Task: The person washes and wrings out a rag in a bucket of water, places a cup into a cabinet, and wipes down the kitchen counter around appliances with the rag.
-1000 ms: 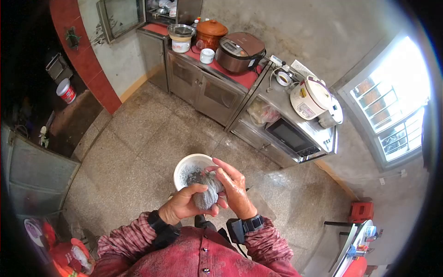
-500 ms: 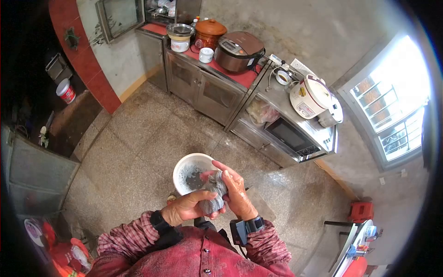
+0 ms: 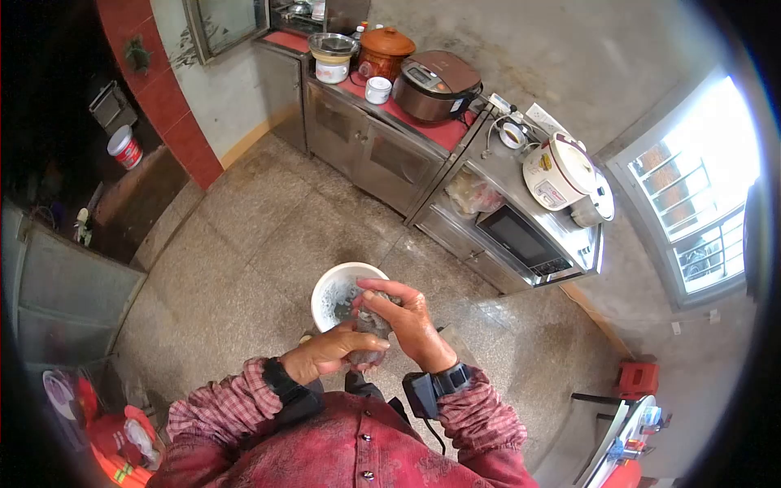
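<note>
Cloth (image 3: 373, 325): clamped within the two-handed grip; long axis apparently fore-and-aft, partly hidden.
Left hand (image 3: 329, 351): closed on near end.
Right hand (image 3: 416, 325): fingers curled over far end.
Basin (image 3: 319, 301): beyond grip, slightly left; right fingertips nearer.

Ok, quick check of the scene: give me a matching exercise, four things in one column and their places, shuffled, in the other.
1. Grey bundle
2. White basin
3. Orange-brown lidded pot
4. Microwave

A. On the red counter top
B. Below the top that bears the white cooker
C. Between the left hand and the right hand
D. Low down, just beyond the hands

Pairs: 1-C, 2-D, 3-A, 4-B
</note>
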Demonstrator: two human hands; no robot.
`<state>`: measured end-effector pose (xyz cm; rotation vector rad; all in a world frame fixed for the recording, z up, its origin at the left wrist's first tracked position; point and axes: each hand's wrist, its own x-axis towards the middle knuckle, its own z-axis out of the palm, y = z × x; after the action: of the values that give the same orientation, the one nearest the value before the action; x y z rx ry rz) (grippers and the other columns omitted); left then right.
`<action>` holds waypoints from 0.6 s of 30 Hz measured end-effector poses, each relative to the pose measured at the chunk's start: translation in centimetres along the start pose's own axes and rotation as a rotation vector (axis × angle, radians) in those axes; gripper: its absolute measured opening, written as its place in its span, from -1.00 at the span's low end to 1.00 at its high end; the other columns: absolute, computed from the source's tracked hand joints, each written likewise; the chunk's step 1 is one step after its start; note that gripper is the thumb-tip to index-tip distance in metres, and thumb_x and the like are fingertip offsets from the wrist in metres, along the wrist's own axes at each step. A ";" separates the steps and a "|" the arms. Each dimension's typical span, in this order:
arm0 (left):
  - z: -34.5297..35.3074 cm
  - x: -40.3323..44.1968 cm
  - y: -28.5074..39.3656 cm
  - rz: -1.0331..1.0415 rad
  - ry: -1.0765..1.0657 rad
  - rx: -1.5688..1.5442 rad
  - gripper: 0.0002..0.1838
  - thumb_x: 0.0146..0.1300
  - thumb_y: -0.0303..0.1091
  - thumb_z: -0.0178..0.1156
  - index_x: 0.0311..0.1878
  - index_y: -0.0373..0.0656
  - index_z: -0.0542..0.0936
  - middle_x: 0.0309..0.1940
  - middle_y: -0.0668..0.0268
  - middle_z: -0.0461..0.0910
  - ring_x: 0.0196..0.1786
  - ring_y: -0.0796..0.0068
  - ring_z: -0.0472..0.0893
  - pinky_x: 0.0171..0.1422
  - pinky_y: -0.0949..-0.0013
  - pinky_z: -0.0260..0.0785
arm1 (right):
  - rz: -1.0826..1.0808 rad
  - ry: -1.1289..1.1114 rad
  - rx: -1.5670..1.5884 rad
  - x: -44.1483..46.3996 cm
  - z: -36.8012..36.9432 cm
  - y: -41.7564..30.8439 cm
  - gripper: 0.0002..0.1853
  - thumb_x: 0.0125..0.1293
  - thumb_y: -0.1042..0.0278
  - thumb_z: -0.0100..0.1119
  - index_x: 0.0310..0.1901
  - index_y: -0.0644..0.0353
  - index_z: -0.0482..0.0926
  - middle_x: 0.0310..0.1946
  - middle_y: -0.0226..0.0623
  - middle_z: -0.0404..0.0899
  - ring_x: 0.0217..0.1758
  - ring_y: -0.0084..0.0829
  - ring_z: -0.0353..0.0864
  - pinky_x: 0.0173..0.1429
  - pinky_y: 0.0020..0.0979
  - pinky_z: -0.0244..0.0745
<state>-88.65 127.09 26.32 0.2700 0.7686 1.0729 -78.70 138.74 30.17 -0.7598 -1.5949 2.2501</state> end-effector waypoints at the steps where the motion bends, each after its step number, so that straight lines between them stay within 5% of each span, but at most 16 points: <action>1: -0.1 0.2 -0.2 0.000 0.001 -0.001 -0.74 0.07 -0.29 0.24 -0.22 -0.20 0.49 -0.47 0.24 0.54 -0.49 0.54 0.50 -0.57 0.55 0.25 | 0.002 0.009 -0.043 0.2 -0.2 0.6 -0.73 0.23 0.37 0.13 -0.07 0.31 0.54 -0.31 -0.29 0.59 -0.18 -0.52 0.55 -0.08 -0.53 0.45; 3: 0.0 0.6 -0.2 -0.036 0.110 0.129 -0.64 0.06 -0.24 0.20 -0.18 -0.35 0.51 -0.36 0.23 0.58 -0.31 0.48 0.56 -0.34 0.49 0.36 | 0.011 0.023 -0.134 1.0 -0.9 2.7 -0.76 0.23 0.37 0.12 -0.11 0.30 0.56 -0.33 -0.31 0.59 -0.20 -0.55 0.54 -0.09 -0.54 0.44; 7: -0.5 2.3 -0.7 0.072 0.211 0.413 -0.61 0.05 -0.22 0.23 -0.11 -0.29 0.48 -0.38 0.28 0.57 -0.32 0.54 0.55 -0.31 0.44 0.36 | -0.145 0.078 -0.446 2.4 -2.3 7.0 -0.79 0.20 0.38 0.12 -0.18 0.28 0.59 -0.35 -0.31 0.61 -0.24 -0.55 0.54 -0.13 -0.52 0.42; 9: -2.9 4.7 -3.2 0.134 0.411 0.507 -0.51 -0.08 -0.18 0.35 -0.09 -0.23 0.49 -0.24 0.20 0.57 -0.19 0.30 0.58 -0.19 0.33 0.43 | -0.151 0.128 -0.531 3.0 -2.7 8.9 -0.77 0.17 0.36 0.13 -0.18 0.29 0.59 -0.34 -0.29 0.61 -0.24 -0.54 0.54 -0.12 -0.50 0.42; 14: -14.8 15.0 -13.4 0.135 0.601 1.191 -0.31 -0.23 0.01 0.41 -0.09 -0.30 0.51 -0.17 0.04 0.57 -0.04 0.11 0.56 -0.05 0.24 0.42 | -0.102 0.256 -0.608 4.3 -3.8 13.2 -0.70 0.11 0.28 0.19 -0.18 0.30 0.59 -0.31 -0.19 0.62 -0.23 -0.48 0.56 -0.11 -0.44 0.44; 15: -14.6 14.7 -13.4 0.054 0.573 1.124 -0.28 -0.26 0.06 0.41 -0.10 -0.31 0.52 -0.16 0.00 0.57 -0.02 0.07 0.55 -0.02 0.22 0.41 | -0.120 0.295 -0.545 4.0 -3.7 13.3 -0.68 0.11 0.27 0.20 -0.14 0.29 0.58 -0.32 -0.17 0.62 -0.23 -0.47 0.56 -0.12 -0.45 0.45; 17: -14.3 13.8 -13.2 0.327 0.569 1.181 -0.32 -0.27 0.07 0.41 -0.14 -0.27 0.55 -0.22 0.02 0.59 -0.06 0.13 0.58 -0.06 0.22 0.42 | -0.139 0.328 -0.479 3.8 -3.9 13.4 -0.65 0.12 0.26 0.20 -0.10 0.28 0.57 -0.32 -0.15 0.62 -0.23 -0.47 0.57 -0.13 -0.45 0.45; 18: -11.1 10.8 -9.9 0.204 0.586 1.105 -0.33 -0.27 0.06 0.41 -0.14 -0.25 0.55 -0.22 0.03 0.59 -0.08 0.14 0.58 -0.07 0.22 0.42 | -0.069 0.338 -0.518 3.1 -3.6 12.2 -0.63 0.12 0.25 0.20 -0.06 0.28 0.55 -0.33 -0.14 0.62 -0.23 -0.47 0.57 -0.14 -0.45 0.46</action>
<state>-86.62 129.98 8.29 1.0082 1.8677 0.8155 -78.36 138.85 17.12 -1.1187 -2.0004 1.5566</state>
